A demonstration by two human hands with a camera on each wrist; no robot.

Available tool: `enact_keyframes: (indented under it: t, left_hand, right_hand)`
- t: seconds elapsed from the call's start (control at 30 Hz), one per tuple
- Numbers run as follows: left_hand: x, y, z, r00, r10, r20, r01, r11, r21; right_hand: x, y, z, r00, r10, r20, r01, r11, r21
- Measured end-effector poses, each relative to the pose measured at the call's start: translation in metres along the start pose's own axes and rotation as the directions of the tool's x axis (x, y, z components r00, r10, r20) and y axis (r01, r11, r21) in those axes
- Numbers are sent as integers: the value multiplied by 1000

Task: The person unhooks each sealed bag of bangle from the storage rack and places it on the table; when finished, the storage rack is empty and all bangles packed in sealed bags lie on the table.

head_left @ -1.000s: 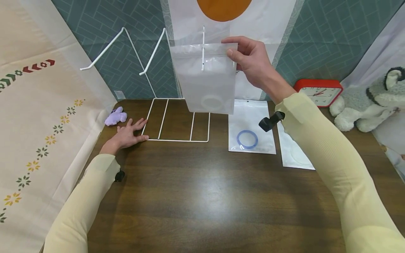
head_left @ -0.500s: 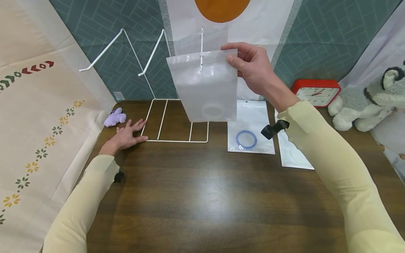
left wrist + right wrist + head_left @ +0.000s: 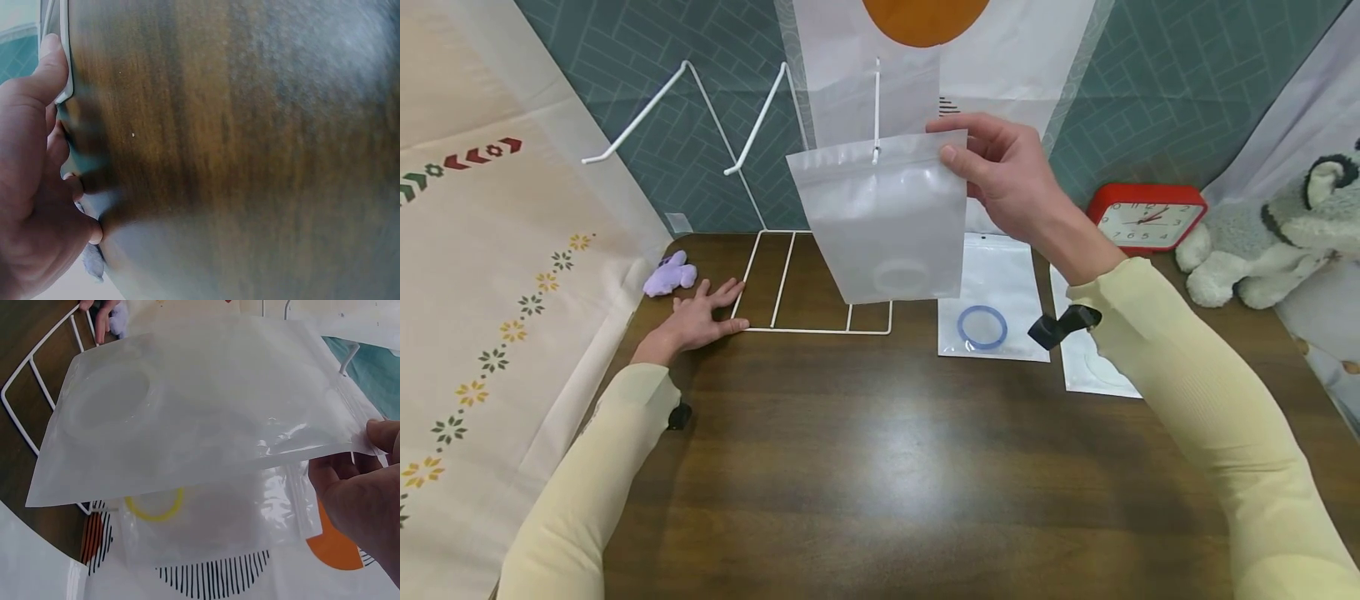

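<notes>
My right hand [image 3: 1011, 183] pinches the upper right corner of a white zip bag [image 3: 883, 225]. The bag's top edge is at the tip of a white prong [image 3: 877, 100]; a pale ring shows through its lower part. Behind it hangs another translucent bag [image 3: 910, 92], whose yellow ring [image 3: 153, 515] shows in the right wrist view. My left hand [image 3: 696, 321], fingers spread, rests at the left front corner of the white wire rack [image 3: 816, 331]. In the left wrist view the thumb [image 3: 50, 72] lies against the rack's wire.
Right of the rack lies a white bag with a blue ring [image 3: 982, 327], and another white bag [image 3: 1093, 371] partly under my right forearm. A red clock [image 3: 1150, 218] and grey plush toy [image 3: 1255, 242] stand at right. A small purple plush [image 3: 670, 273] sits left.
My right hand has brought the bag down and towards me along the prong, from partway along it to its tip. My left hand stays at the rack's corner.
</notes>
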State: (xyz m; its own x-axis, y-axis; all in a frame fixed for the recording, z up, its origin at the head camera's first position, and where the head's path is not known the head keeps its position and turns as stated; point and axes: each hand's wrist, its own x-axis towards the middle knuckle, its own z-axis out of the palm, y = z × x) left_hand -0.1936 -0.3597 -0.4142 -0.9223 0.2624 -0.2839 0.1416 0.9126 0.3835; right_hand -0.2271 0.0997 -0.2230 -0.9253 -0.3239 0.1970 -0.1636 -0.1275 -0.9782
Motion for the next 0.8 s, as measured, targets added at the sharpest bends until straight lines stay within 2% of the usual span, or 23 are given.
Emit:
enact_keyframes:
  t: [0.2,0.53,0.8]
  left_hand:
    - [0,1,-1,1000,2,0,-2,1000,0]
    - [-3,0,0,1000,16,-24,-16,1000,-15]
    - [-1,-1,0,1000,17,-24,-18,1000,-10]
  right_hand:
    - [-13,-2,0,1000,0,13,0,999,52]
    - [-35,-3,4,994,-91,63,79,983,165]
    - [-55,-7,4,999,-24,35,19,990,138]
